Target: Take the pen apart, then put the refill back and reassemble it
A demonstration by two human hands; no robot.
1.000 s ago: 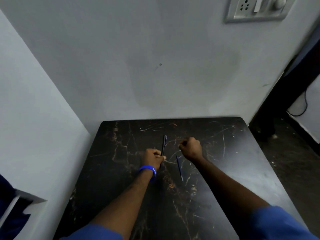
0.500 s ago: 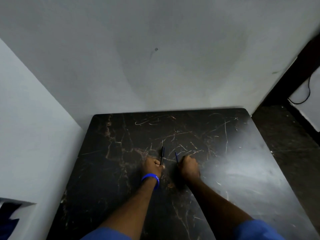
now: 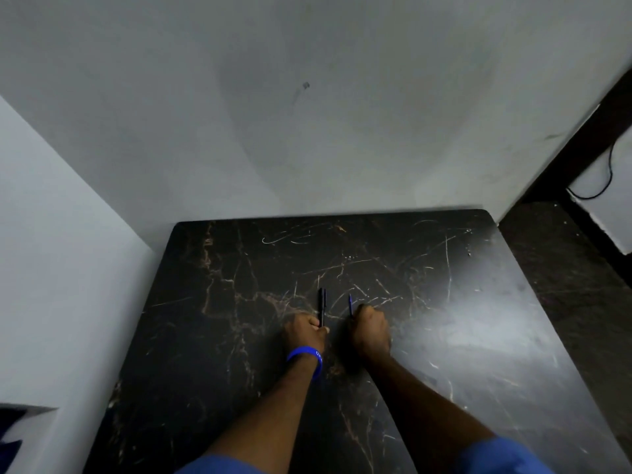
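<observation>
The right hand (image 3: 371, 331) is closed around the blue refill (image 3: 350, 304), which a second ago lay loose on the table (image 3: 478, 336); its tip juts past the knuckles. The left hand (image 3: 304, 333) stays fisted on the black pen barrel (image 3: 322, 304), just beside it. Disassembly looks finished; reinsertion seems next.

One view is given, taken from head height, aimed forward and downward: the dark table (image 3: 461, 336) lies near, the wall (image 3: 307, 114) far.
</observation>
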